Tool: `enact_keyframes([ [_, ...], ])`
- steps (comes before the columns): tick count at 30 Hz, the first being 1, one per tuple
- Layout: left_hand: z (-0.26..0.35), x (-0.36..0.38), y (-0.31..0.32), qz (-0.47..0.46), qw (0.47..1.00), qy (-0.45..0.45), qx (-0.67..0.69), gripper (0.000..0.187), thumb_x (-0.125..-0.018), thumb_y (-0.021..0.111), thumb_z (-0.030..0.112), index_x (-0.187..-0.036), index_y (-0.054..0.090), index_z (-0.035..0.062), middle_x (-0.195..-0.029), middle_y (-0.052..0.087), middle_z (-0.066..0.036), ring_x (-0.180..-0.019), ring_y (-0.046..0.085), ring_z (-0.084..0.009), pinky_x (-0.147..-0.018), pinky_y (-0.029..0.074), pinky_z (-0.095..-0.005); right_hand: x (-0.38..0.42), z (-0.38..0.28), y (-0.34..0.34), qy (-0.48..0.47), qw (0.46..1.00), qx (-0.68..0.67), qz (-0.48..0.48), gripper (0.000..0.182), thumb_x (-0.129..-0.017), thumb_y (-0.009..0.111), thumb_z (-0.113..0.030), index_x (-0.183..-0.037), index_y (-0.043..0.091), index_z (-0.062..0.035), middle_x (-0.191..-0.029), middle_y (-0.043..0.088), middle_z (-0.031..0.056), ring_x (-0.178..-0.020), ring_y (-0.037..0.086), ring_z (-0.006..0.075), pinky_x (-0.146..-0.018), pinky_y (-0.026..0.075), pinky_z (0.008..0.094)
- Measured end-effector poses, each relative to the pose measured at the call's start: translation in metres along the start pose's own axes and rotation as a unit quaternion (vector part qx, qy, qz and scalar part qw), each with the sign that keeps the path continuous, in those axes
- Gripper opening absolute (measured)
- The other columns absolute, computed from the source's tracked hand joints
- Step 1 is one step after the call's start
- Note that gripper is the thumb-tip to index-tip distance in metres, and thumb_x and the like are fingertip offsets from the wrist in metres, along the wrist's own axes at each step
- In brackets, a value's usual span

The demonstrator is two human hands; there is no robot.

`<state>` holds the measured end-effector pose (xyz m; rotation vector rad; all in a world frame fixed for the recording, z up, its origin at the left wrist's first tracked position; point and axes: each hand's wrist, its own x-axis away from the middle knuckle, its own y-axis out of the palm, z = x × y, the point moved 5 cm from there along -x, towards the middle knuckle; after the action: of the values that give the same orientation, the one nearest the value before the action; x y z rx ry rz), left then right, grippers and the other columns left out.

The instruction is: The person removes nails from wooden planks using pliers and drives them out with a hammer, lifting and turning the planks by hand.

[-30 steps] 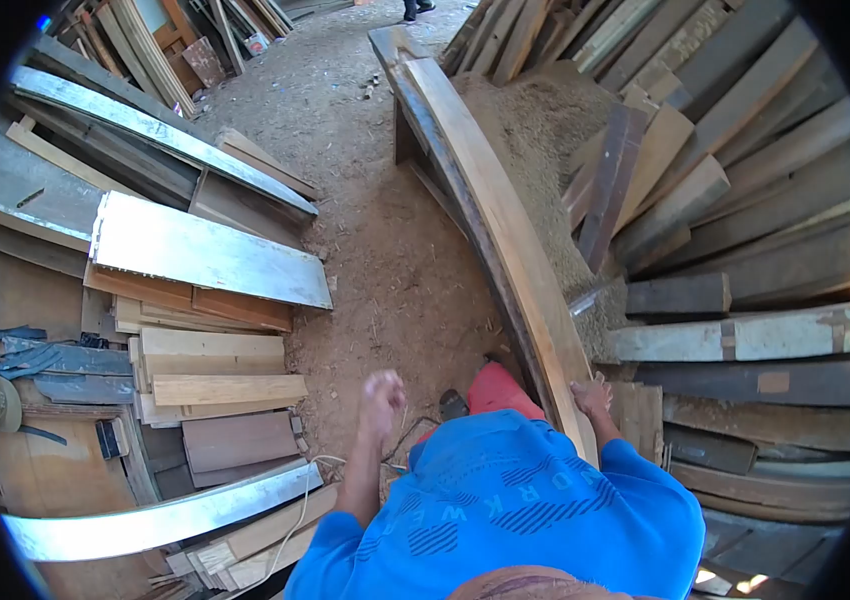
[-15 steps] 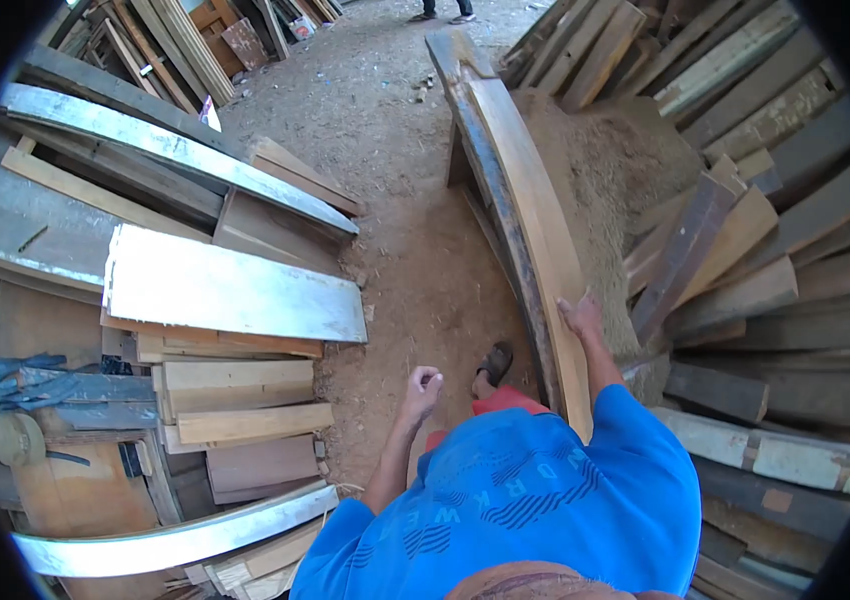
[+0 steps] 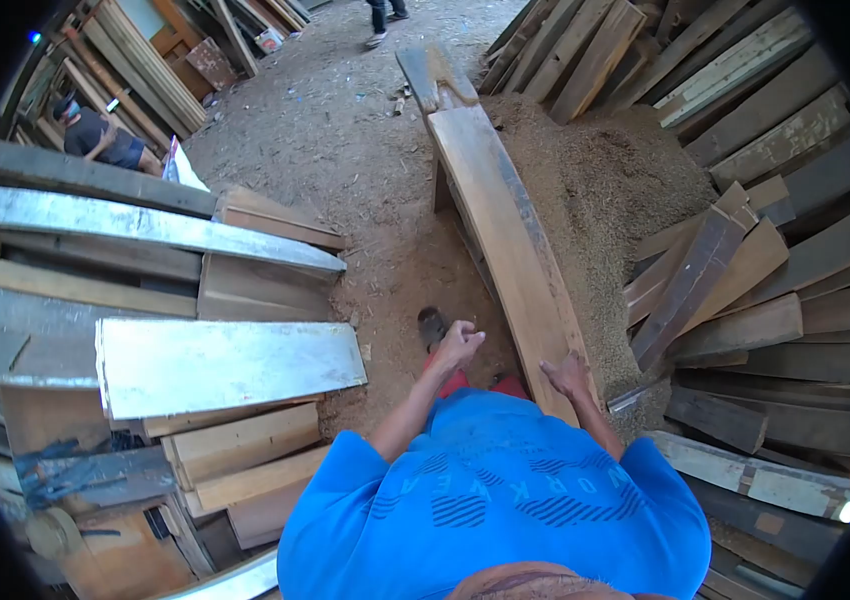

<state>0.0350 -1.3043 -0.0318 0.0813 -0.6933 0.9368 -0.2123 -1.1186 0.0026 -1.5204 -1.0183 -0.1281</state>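
Observation:
A long light-brown plank (image 3: 490,240) lies lengthwise along the top of a narrow wooden bench (image 3: 423,75). On the near end of the plank, by its right edge, rests my right hand (image 3: 569,376), its fingers apart and flat on the wood. My left hand (image 3: 460,343) hangs in the air just left of the plank, fingers curled together, not touching the wood. Whether anything is inside those fingers is too small to tell.
A wide pale board (image 3: 230,365) tops the stacked timber on the left. More planks (image 3: 725,290) lean at the right beside sawdust (image 3: 625,160). One person (image 3: 105,140) sits at the upper left; another person's legs (image 3: 380,18) show at the top.
The plank has shifted left on the bench and now covers its left side. My left hand has moved up and right, closer to the plank. A seated person has come into view.

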Motion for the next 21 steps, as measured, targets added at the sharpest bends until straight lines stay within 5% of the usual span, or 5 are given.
enact_keyframes([
  [4,0.039,-0.092,-0.009,0.002,1.0,0.022,-0.016,0.073,-0.092,0.074,0.041,-0.141,0.043,-0.0034,-0.11,0.07,-0.016,-0.094,0.068,-0.0216,-0.08,0.056,-0.0347,-0.039,-0.03,-0.004,0.001,0.998,-0.05,0.033,0.101,-0.081,0.08,-0.05,-0.148,0.037,0.0124,-0.146,0.049,0.0342,-0.14,0.046,0.0468,-0.12,0.035,0.0495],
  [7,0.061,-0.167,-0.032,0.004,1.0,0.015,0.015,0.078,-0.092,0.075,0.042,-0.142,0.04,-0.0057,-0.108,0.07,-0.015,-0.095,0.067,-0.0215,-0.08,0.055,-0.035,-0.065,-0.104,-0.022,-0.084,0.993,-0.043,0.076,0.113,-0.079,0.08,-0.054,-0.16,0.022,0.0008,-0.161,0.03,0.0311,-0.147,0.031,0.0494,-0.124,0.023,0.0554],
  [9,0.061,-0.236,-0.052,0.028,0.999,0.028,0.031,0.08,-0.092,0.076,0.042,-0.143,0.038,-0.0067,-0.104,0.069,-0.013,-0.092,0.065,-0.0194,-0.078,0.055,-0.0343,-0.085,-0.157,-0.022,-0.062,0.995,-0.015,0.08,0.119,-0.076,0.083,-0.053,-0.163,0.017,-0.0043,-0.161,0.025,0.0316,-0.148,0.028,0.0505,-0.123,0.02,0.0595],
  [15,0.187,-0.343,-0.132,0.004,0.992,-0.044,0.122,0.061,-0.094,0.074,0.035,-0.128,0.045,-0.0059,-0.103,0.068,-0.018,-0.079,0.069,-0.0202,-0.06,0.057,-0.0315,-0.114,-0.228,-0.025,0.054,0.994,0.073,0.057,0.135,-0.067,0.09,-0.05,-0.165,0.006,-0.0119,-0.16,0.021,0.0302,-0.144,0.029,0.0511,-0.118,0.018,0.066],
  [21,0.203,-0.396,-0.128,-0.061,0.998,-0.032,0.005,0.044,-0.091,0.077,0.031,-0.103,0.051,-0.0018,-0.097,0.067,-0.015,-0.072,0.065,-0.0188,-0.057,0.056,-0.0334,-0.117,-0.229,-0.037,0.073,0.995,0.064,0.038,0.138,-0.061,0.093,-0.046,-0.165,0.008,-0.0146,-0.156,0.028,0.0257,-0.139,0.034,0.0482,-0.115,0.024,0.0645],
])
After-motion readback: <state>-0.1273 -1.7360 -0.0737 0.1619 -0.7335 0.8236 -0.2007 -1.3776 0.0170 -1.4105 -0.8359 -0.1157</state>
